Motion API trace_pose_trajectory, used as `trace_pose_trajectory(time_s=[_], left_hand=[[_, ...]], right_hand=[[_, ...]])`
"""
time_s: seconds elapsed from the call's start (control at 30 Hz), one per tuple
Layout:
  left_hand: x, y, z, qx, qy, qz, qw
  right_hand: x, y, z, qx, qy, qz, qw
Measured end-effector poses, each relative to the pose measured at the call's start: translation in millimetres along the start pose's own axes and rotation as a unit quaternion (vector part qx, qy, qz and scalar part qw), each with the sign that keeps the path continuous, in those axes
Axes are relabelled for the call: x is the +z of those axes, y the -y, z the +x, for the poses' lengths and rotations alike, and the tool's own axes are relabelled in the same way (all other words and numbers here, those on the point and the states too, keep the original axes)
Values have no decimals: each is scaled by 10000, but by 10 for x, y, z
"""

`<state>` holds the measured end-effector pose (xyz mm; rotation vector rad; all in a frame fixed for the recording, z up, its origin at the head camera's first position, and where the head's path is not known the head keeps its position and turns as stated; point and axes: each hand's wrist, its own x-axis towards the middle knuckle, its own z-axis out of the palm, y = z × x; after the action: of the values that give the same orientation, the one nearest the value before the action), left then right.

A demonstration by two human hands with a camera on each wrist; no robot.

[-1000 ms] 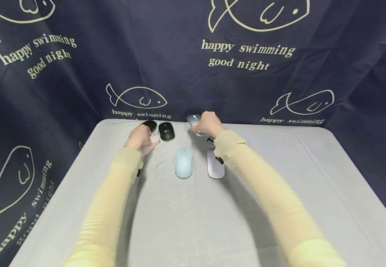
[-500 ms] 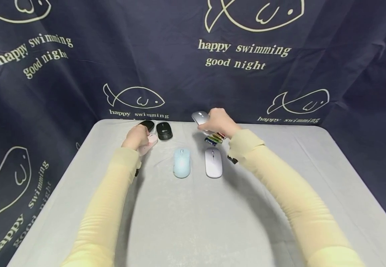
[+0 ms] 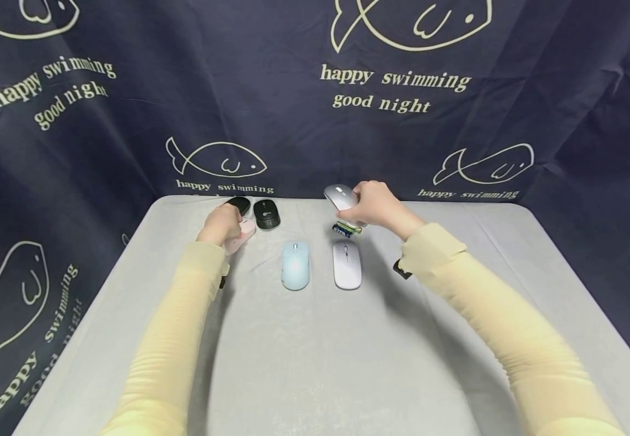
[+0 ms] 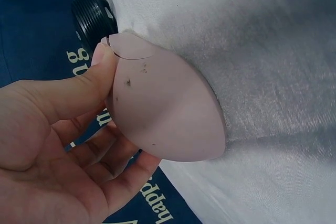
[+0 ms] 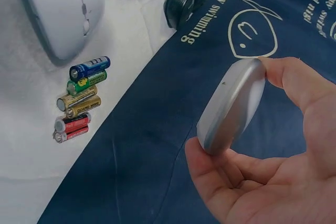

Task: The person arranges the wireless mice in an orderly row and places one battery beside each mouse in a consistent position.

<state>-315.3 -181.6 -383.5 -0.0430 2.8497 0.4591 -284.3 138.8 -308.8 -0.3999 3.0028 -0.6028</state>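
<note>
Clamping pink mouse (image 4: pixel 170 103) (left hand (image 3: pixel 219 225)) and silver mouse (image 5: pixel 232 106) (right hand (image 3: pixel 380 204)), you're holding them at 10 and 1 o'clock from light-blue mouse (image 3: pixel 295 266).

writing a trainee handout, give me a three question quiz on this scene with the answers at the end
1. True or false: neither hand holds a mouse.
2. How many batteries lie on the table in the right wrist view?
3. Fill the gap: in the head view, the light blue mouse lies to the ____ of the white mouse.

Key
1. False: the left hand holds the pink mouse and the right hand holds the silver mouse.
2. Six.
3. left
</note>
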Motion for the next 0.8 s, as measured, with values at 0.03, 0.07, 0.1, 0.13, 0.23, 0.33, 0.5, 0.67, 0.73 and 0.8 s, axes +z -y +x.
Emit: trace_pose_trajectory(time_s=[0.03, 0.07, 0.1, 0.13, 0.23, 0.33, 0.5, 0.67, 0.73, 0.8], left_hand=[[1, 0, 0, -2, 10, -4, 10000], [0, -1, 0, -6, 14, -3, 10000], [1, 0, -1, -20, 7, -1, 10000], [0, -1, -2, -19, 4, 1, 10000], [-2, -1, -1, -39, -20, -3, 10000], [0, 0, 3, -46, -26, -23, 10000], [2, -2, 11, -35, 0, -43, 10000], [-7, 1, 9, -19, -14, -13, 10000], [-11, 3, 7, 0, -14, 9, 10000], [-11, 5, 8, 14, -15, 10, 10000]], right_hand=[[-4, -18, -26, -6, -26, -7, 10000], [-7, -37, -53, -13, -57, -12, 10000], [-12, -56, -82, 2, -69, 15, 10000], [-17, -77, -108, 21, -88, 58, 9999], [-29, -145, -189, 83, -135, 143, 9998], [-34, -216, -264, 117, -196, 156, 9996], [-29, -332, -382, 116, -278, 243, 9993], [-9, -436, -514, 124, -396, 236, 9989], [2, -473, -569, 136, -477, 187, 9986], [15, -502, -623, 147, -542, 171, 9983]])
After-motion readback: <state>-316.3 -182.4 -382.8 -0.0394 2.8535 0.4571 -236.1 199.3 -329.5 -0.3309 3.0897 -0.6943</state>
